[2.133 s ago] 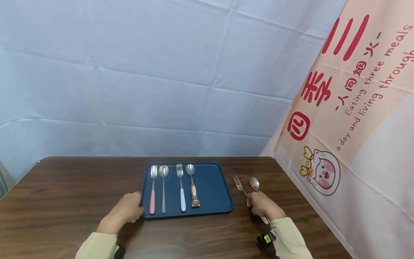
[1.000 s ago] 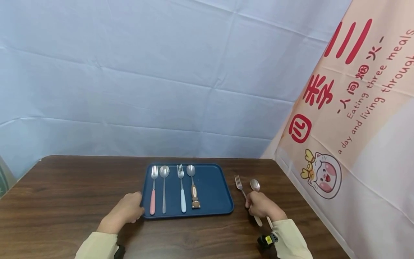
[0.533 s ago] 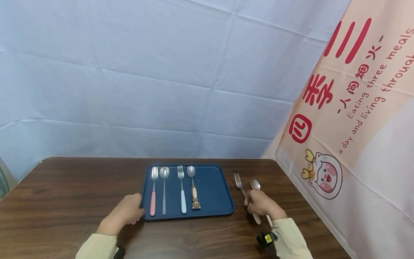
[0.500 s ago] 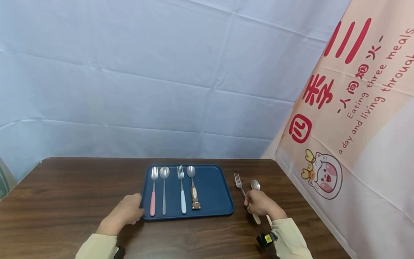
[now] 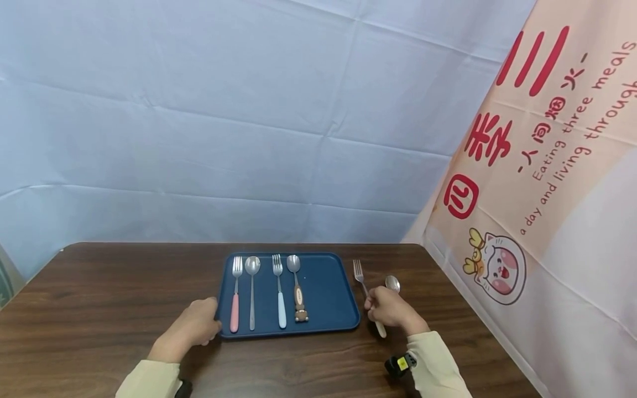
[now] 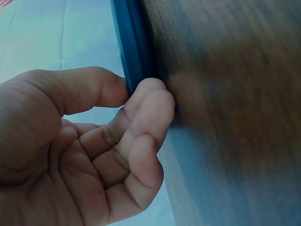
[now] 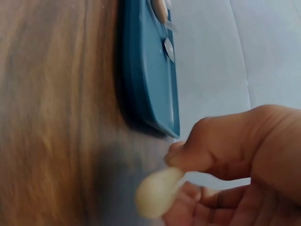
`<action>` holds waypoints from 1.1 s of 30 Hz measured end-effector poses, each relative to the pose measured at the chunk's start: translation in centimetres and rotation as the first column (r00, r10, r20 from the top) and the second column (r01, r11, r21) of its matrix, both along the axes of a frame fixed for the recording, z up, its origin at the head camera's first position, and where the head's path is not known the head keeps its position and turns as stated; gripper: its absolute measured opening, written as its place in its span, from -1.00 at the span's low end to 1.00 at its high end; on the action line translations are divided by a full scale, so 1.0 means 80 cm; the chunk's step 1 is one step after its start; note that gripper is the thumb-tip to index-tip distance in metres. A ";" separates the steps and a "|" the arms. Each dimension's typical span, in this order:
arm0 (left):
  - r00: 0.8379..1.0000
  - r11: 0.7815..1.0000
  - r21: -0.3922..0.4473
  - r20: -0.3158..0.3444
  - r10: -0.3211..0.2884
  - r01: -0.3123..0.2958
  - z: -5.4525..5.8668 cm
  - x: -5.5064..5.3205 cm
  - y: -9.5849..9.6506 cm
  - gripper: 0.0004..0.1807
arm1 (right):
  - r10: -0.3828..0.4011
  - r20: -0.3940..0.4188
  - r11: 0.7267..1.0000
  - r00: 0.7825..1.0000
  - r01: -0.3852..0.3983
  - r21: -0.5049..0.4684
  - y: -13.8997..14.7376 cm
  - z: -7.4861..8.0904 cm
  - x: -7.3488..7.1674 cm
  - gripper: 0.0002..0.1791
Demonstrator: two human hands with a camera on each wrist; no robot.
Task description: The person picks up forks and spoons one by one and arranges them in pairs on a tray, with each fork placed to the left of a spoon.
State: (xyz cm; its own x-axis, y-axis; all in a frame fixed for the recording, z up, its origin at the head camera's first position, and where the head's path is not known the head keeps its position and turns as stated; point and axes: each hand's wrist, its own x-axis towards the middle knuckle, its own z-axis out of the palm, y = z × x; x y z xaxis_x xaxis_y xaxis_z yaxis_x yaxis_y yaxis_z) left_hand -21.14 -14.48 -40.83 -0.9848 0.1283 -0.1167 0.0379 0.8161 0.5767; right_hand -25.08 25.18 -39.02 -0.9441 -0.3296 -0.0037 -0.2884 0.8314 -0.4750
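Observation:
A blue tray (image 5: 323, 293) lies on the table, and my left hand (image 5: 198, 321) pinches its left edge between thumb and curled fingers, as the left wrist view shows close up. On the tray lie, side by side, a pink-handled fork (image 5: 235, 309), a plain metal spoon (image 5: 252, 298), a light-blue-handled fork (image 5: 281, 309) and a spoon with a brown bear handle (image 5: 299, 309). Right of the tray my right hand (image 5: 390, 307) pinches a cream-handled fork (image 5: 359, 272) by its handle; the handle end (image 7: 157, 193) sticks out in the right wrist view. A second spoon (image 5: 392, 283) is partly hidden behind that hand.
The brown wooden table (image 5: 124, 293) carries everything. A pale cloth (image 5: 224, 121) hangs behind it, and a printed cloth (image 5: 547, 166) hangs along the right side.
My right hand has moved left towards the tray, and the cream-handled fork has moved with it, away from the spoon. The left hand keeps its place at the tray edge.

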 end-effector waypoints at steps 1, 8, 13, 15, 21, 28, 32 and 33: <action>1.000 1.000 0.001 0.000 0.000 0.000 0.000 0.000 0.000 -0.75 | 0.005 -0.021 1.000 1.000 -0.005 0.008 -0.003 0.000 -0.001 -0.85; 1.000 1.000 0.007 -0.002 -0.003 0.003 0.000 -0.001 0.001 -0.79 | 0.012 -0.087 1.000 0.996 -0.011 0.010 -0.022 -0.008 -0.012 -0.87; 1.000 1.000 0.010 -0.016 -0.007 0.007 0.000 -0.001 0.002 -0.84 | 0.009 -0.093 1.000 0.996 -0.010 -0.011 -0.033 -0.012 -0.017 -0.88; 1.000 1.000 0.007 -0.023 -0.004 0.004 -0.001 -0.001 0.001 -0.85 | 0.012 -0.098 1.000 0.995 -0.013 -0.014 -0.038 -0.013 -0.018 -0.88; 0.999 1.000 -0.002 -0.035 -0.009 0.009 -0.002 0.000 -0.002 -0.84 | -0.008 -0.076 0.999 0.997 0.004 -0.043 -0.054 -0.015 -0.024 -0.90; 0.999 1.000 -0.008 -0.034 -0.011 0.011 0.002 0.001 -0.003 -0.82 | 0.026 -0.047 0.996 0.999 -0.030 -0.085 -0.072 -0.019 -0.031 -0.90; 0.999 1.000 -0.003 -0.035 -0.004 0.003 0.000 0.001 -0.002 -0.86 | 0.033 -0.027 0.996 0.999 -0.035 -0.086 -0.079 -0.024 -0.034 -0.89; 0.999 1.000 0.000 -0.035 -0.002 0.002 0.000 0.001 -0.002 -0.85 | 0.033 -0.024 0.996 0.999 -0.035 -0.085 -0.081 -0.025 -0.035 -0.89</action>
